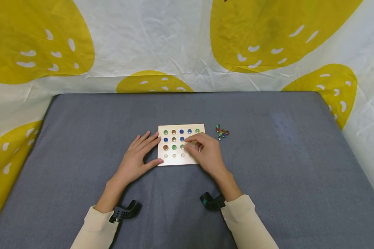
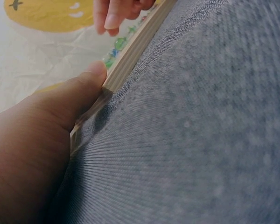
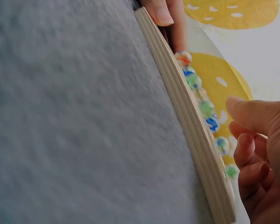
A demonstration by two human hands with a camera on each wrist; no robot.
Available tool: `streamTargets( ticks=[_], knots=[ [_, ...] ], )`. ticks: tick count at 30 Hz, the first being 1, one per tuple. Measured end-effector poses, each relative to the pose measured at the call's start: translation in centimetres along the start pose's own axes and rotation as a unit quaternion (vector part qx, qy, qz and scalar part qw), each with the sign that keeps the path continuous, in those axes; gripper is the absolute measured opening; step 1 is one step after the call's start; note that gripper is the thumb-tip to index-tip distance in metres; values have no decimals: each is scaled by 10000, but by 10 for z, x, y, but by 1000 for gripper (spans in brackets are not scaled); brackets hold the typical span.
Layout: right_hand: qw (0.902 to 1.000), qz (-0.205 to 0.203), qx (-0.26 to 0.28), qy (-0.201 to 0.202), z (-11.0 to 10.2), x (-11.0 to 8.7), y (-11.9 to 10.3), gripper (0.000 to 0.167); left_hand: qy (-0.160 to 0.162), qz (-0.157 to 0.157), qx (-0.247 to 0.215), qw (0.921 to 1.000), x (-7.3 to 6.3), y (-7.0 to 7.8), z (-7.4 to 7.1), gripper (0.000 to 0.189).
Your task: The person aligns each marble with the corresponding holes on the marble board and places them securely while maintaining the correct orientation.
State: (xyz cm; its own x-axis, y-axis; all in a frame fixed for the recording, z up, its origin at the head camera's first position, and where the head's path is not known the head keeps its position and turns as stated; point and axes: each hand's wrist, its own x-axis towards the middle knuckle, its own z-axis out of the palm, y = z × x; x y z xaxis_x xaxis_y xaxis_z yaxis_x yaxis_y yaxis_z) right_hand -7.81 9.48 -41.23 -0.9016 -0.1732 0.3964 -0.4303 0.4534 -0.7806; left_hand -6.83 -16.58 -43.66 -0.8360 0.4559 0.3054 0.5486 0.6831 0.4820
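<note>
A pale wooden board (image 1: 177, 161) lies flat, with rows of round hollows and coloured glass marbles in its upper rows. Empty hollows show in the visible part of the bottom row. My left hand (image 1: 137, 159) rests with spread fingers along the board's left edge; its thumb (image 2: 95, 72) touches the near left corner. Over the board's right half is my right hand (image 1: 207, 154), thumb and index finger apart beside a blue marble (image 1: 182, 139) and a green marble (image 1: 182, 146). No marble shows between those fingertips. This hand hides some of the board's right side.
Several loose marbles (image 1: 220, 133) lie in a small cluster on the grey cloth, just right of the board. The grey-covered table (image 1: 283, 180) extends around it. A white and yellow patterned cloth (image 1: 149, 41) hangs behind. Each wrist wears a black camera mount (image 1: 127, 210).
</note>
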Motion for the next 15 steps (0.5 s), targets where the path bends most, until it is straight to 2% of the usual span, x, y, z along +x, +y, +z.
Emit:
streamTargets(
  ticks=[6, 15],
  knots=[
    [9997, 158, -76, 184, -12, 2, 1, 13, -33, -18, -24, 10000, 1, 1, -1, 75],
    [9988, 385, -199, 213, -22, 4, 3, 15, -34, 12, -50, 10000, 1, 1, -1, 74]
  ],
)
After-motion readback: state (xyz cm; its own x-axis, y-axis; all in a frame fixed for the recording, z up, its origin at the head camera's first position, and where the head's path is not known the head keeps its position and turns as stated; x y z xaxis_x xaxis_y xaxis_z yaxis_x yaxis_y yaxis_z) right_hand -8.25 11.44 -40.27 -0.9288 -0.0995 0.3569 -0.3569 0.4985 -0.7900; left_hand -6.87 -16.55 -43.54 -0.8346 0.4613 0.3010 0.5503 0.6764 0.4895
